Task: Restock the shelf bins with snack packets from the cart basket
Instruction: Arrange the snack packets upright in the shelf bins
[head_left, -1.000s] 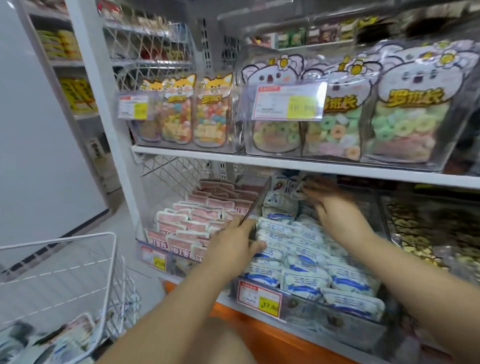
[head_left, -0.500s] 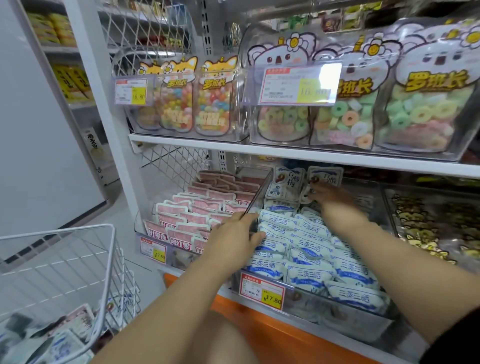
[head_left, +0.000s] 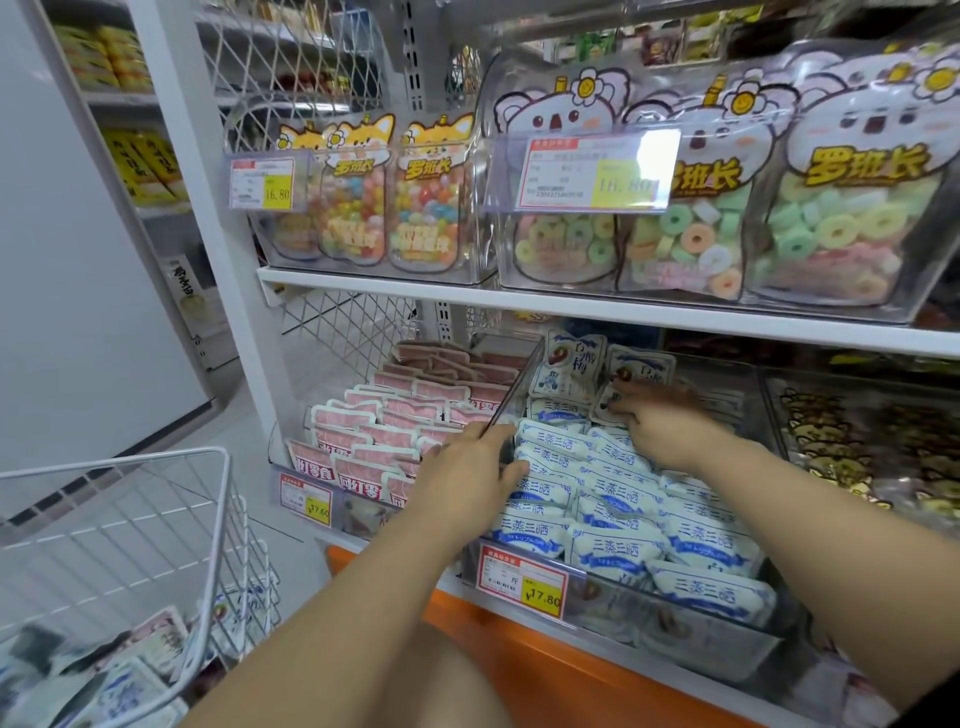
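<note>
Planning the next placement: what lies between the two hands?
Head view: flat blue-and-white plastic snack packets in the clear bin lie between the left hand and the right hand.

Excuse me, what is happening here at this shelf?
A person is arranging blue-and-white packets in a clear bin. The right hand reaches the upright packets at the back; its grip is blurred. The left hand rests at the front end of the divider, fingers on the packets. Spare packets lie in the wire basket at lower left.
</note>
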